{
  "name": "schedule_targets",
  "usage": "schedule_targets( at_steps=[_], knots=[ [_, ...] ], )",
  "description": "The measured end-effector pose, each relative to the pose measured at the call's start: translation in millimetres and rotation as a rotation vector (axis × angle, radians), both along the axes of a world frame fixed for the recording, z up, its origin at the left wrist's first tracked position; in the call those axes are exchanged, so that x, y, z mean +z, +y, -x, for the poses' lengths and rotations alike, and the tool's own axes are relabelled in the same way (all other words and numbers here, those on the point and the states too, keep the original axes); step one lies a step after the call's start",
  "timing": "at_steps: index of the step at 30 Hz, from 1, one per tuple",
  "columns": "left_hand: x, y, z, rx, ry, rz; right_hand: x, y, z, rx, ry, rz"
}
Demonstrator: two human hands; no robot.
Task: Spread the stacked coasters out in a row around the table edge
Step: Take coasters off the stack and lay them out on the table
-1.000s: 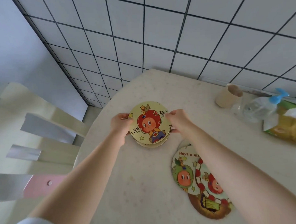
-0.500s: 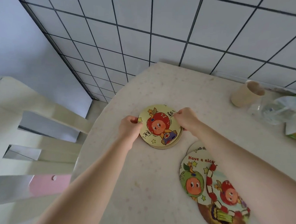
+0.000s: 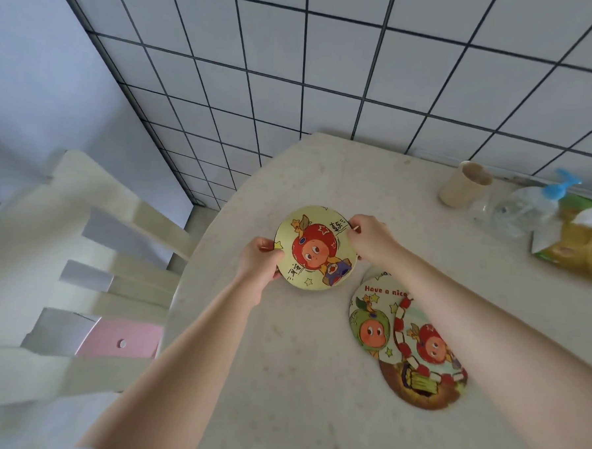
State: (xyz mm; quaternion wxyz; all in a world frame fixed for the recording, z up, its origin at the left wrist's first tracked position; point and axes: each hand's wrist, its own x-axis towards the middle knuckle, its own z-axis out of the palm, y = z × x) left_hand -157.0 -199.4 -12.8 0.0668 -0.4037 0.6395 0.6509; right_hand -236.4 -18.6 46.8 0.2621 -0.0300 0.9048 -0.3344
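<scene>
A round yellow coaster (image 3: 315,247) with a red cartoon figure is held between both hands near the table's left edge. My left hand (image 3: 259,260) pinches its left rim and my right hand (image 3: 371,238) pinches its upper right rim. Whether more coasters lie under it I cannot tell. Two other coasters lie flat and overlapping to the right: a cream one with a green figure (image 3: 372,317) and a brown-edged one with a red figure (image 3: 427,368) on top of it, partly under my right forearm.
The cream round table (image 3: 296,379) abuts a tiled wall. At the back right stand a beige cup (image 3: 463,185), a clear pump bottle with a blue top (image 3: 525,205) and a yellow-green tissue pack (image 3: 581,249). A white slatted chair (image 3: 90,265) stands to the left.
The yellow coaster has shifted slightly away from the stack spot, still held by both hands. The view has swung a little to the left.
</scene>
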Motion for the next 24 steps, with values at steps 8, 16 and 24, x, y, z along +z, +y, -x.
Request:
schedule_targets(
  at_steps=[8, 16, 24],
  knots=[
    [2, 15, -104, 0.041, -0.074, -0.074, -6, 23, -103, -0.100, -0.151, 0.146],
    [-23, 27, -194, 0.106, -0.179, -0.137, -63, 40, -183, -0.190, -0.273, 0.094],
    [-30, 20, -200, 0.118, -0.113, 0.004, -76, 29, -198, -0.253, -0.210, 0.142]
  ],
)
